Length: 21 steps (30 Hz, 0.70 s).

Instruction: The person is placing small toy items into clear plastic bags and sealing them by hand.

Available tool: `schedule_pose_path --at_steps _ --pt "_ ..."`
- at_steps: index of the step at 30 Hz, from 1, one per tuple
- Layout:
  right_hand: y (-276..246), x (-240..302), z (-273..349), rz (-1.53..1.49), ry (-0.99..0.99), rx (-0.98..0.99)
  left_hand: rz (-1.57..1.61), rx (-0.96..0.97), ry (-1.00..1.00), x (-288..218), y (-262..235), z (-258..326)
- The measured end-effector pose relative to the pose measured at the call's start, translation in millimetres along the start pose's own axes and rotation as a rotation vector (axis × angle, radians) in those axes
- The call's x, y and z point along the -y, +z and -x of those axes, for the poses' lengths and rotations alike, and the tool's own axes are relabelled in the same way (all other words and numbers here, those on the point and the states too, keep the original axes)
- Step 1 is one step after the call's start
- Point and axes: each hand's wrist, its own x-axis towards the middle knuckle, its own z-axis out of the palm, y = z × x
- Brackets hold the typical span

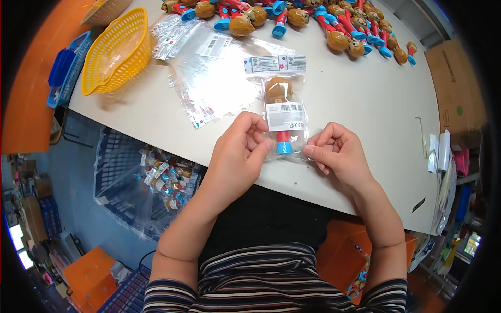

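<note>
A clear plastic bag (300, 96) with a printed header lies near the table's front edge. Inside it is a doll-shaped toy (282, 136) with a round brown head, red body and blue base; a white barcode label (285, 116) covers its middle. My left hand (242, 146) pinches the bag's lower left edge between thumb and fingers. At the lower right corner, my right hand (334, 152) grips the plastic with thumb against curled fingers. A spread stack of flat clear bags (209, 78) lies beyond my left hand.
Many loose toys (360, 28) lie along the table's far side. A yellow basket (117, 52) and a blue basket (68, 68) stand at the left. Below the table's left edge, a lined dark blue crate (120, 161) holds bagged toys. A cardboard box (454, 88) stands at right.
</note>
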Motion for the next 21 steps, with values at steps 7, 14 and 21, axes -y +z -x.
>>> schedule_pose_path --at_steps 7,14,21 --pt "22.0 11.5 5.0 0.061 0.003 -0.081 -0.227 -0.181 0.09 -7.4 2.0 9.8" --pt "20.0 -2.9 13.3 -0.001 -0.026 -0.149 -0.153 -0.102 0.008 -5.8 21.1 -3.7" --pt "30.8 -7.5 7.6 0.186 -0.107 -0.061 0.099 -0.655 0.495 46.2 -69.1 106.8"
